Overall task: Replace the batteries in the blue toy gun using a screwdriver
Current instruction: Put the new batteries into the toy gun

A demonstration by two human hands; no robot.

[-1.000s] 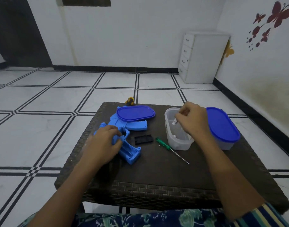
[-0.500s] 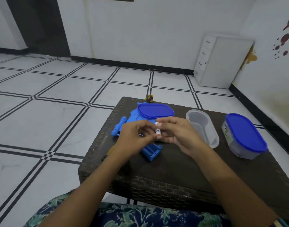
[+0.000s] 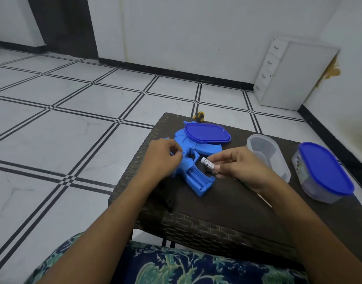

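The blue toy gun (image 3: 196,173) lies flat on the dark wicker table (image 3: 227,212), its grip pointing toward me with the battery bay open and empty. My left hand (image 3: 161,158) grips the gun near the trigger guard. My right hand (image 3: 239,167) pinches a white patterned battery (image 3: 207,162) between thumb and fingers, just right of the grip. A small black cover piece (image 3: 207,171) lies partly hidden under the battery and my right hand. The screwdriver is hidden behind my right wrist.
A loose blue oval lid (image 3: 206,133) rests on the gun's barrel. An open clear tub (image 3: 268,156) stands right of my hand, and a lidded tub (image 3: 323,171) at the far right. A yellow-black object (image 3: 199,115) sits at the table's far edge.
My right hand lifted a battery out of the clear tub and brought it left to the gun. Both hands met over the grip, then parted slightly. The camera has swung left.
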